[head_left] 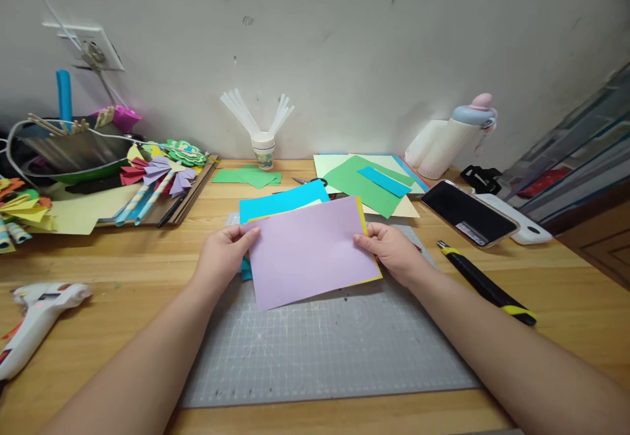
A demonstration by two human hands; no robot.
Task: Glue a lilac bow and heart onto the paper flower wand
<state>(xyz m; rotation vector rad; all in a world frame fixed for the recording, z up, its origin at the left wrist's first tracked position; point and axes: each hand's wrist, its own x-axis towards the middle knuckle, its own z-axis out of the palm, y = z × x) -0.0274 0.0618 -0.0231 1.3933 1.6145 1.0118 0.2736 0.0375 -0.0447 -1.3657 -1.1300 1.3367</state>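
My left hand [230, 249] pinches the left edge of a purple paper sheet [310, 254], thumb on top. At its right edge my right hand [388, 246] grips the same sheet together with a yellow sheet [364, 215] showing behind it. Both sheets are held slightly tilted above a grey cutting mat [339, 350]. Behind them, blue paper [275, 204] sticks out at the top and at the lower left. The fingers under the sheets are hidden.
Scissors [317, 181], green paper [367, 182] and a cup of white straws [263, 149] stand or lie behind. At right are a phone [467, 212], a cutter [485, 282] and a bottle [450, 140]; at left, a glue gun [39, 317] and paper flowers [160, 176].
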